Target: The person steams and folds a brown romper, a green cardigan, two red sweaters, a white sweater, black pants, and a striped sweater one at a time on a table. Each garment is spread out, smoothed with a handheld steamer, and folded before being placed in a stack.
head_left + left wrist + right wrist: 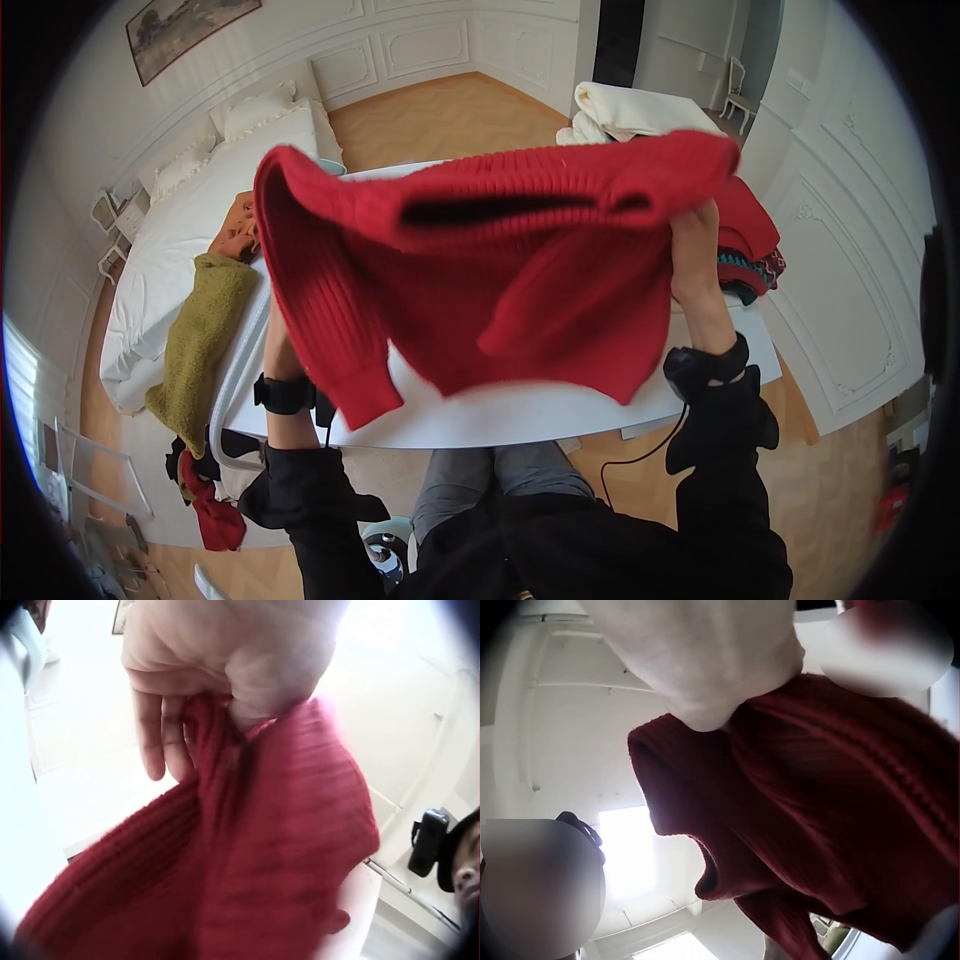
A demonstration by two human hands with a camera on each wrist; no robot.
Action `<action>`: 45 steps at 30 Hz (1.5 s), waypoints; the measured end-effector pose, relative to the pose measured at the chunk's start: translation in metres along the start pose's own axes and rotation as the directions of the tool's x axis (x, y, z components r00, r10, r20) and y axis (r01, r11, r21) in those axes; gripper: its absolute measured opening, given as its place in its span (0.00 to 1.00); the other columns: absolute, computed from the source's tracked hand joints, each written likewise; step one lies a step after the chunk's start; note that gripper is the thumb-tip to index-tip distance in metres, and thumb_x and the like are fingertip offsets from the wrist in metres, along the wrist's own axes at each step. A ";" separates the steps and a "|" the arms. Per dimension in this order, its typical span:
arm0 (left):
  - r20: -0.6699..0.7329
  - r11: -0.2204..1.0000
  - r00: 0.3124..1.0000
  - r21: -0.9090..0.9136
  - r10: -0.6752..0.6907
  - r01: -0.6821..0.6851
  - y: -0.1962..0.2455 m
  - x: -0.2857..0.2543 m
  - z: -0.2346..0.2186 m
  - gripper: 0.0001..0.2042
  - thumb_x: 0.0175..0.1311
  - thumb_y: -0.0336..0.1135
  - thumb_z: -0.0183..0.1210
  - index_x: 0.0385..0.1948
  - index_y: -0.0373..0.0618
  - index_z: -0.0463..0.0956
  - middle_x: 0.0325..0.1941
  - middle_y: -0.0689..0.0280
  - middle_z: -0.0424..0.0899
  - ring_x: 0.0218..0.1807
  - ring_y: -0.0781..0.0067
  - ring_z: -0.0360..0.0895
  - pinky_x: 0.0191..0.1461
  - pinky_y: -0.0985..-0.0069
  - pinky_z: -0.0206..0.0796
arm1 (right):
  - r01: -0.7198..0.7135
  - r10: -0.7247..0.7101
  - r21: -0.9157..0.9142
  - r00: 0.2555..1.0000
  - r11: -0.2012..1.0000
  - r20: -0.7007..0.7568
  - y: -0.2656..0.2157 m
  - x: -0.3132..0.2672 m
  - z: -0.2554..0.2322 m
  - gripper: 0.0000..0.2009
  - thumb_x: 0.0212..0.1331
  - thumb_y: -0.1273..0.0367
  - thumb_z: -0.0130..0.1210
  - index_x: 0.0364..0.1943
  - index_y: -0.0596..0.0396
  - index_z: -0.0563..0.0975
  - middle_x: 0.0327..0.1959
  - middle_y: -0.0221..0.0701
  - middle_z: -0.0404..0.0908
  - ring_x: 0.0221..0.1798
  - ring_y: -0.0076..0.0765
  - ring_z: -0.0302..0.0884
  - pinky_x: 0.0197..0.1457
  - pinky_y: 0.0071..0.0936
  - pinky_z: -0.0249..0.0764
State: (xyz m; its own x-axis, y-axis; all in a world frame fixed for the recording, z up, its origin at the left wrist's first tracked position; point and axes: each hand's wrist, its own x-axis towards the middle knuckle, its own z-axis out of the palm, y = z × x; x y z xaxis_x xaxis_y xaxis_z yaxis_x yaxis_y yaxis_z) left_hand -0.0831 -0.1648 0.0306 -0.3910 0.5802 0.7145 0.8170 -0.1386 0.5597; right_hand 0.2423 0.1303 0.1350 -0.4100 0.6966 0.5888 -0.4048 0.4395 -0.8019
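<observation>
A red ribbed knit sweater [560,290] hangs in the air above the white table [480,425], its ribbed opening toward the top and a sleeve dangling at the left. My left hand [225,667] pinches the knit between thumb and fingers, with two other fingers extended beside it; in the head view the cloth covers this hand. At the sweater's right side my right hand [695,250] grips the cloth. In the right wrist view the fingers of my right hand [712,660] are hidden behind its back and the fabric.
Folded red and patterned knits [748,240] lie at the table's right, a cream folded textile [645,112] behind them. An olive knit [203,340] and an orange one [235,228] lie at the left edge. A bed [190,250] stands beyond; a cable [640,461] hangs near my right arm.
</observation>
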 end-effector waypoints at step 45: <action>0.458 0.916 0.855 0.399 -0.243 0.047 -0.018 0.040 0.072 0.16 0.56 0.27 0.57 0.47 0.49 0.79 0.57 0.56 0.75 0.66 0.50 0.63 0.69 0.60 0.55 | 0.250 0.085 -0.498 0.826 0.830 0.557 0.159 0.012 0.038 0.13 0.57 0.72 0.50 0.45 0.60 0.77 0.38 0.41 0.80 0.43 0.43 0.78 0.51 0.34 0.73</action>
State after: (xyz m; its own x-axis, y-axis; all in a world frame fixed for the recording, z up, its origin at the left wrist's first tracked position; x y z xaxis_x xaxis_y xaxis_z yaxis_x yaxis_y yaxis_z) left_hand -0.0826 -0.0818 0.0188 -0.3394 0.8972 0.2826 0.8988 0.2207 0.3788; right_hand 0.1421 0.1875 0.0186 -0.8282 0.2971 0.4752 -0.0317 0.8217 -0.5690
